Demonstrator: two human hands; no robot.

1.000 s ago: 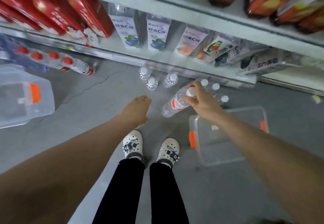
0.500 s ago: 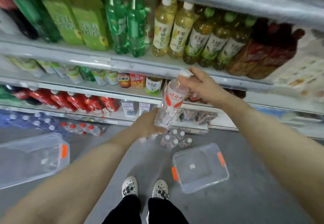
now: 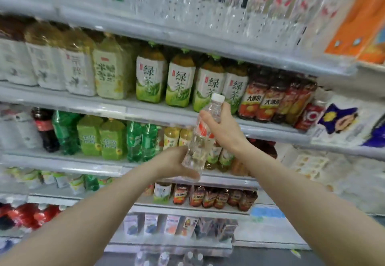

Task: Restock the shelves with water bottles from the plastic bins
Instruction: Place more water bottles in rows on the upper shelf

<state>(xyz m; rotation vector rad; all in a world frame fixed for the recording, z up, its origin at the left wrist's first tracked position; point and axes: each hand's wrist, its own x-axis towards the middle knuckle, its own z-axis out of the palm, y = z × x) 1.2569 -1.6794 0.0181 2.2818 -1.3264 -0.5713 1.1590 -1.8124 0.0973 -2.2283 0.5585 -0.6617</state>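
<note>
Head view: a person holds one water bottle (image 3: 201, 138) in the air in front of the shelves (image 3: 158, 112). The bottle is clear, with a white cap and a red and white label. It stands almost straight up, a little to the right of the middle, with its cap tipped toward 1 o'clock.

The right hand (image 3: 220, 129) is wrapped around the top part of the bottle, just under the cap. Its fingers are curled round the far side and its thumb lies on the near side.

The left hand (image 3: 173, 164) holds the bottom of the bottle. Its thumb reaches under the base and its fingers curl behind.

Green tea bottles (image 3: 181, 82) stand on the shelf at 12 o'clock from the bottle. Green soda bottles (image 3: 141, 140) stand at 9 o'clock. More water bottles (image 3: 166, 258) sit on the floor at 6 o'clock, blurry.
</note>
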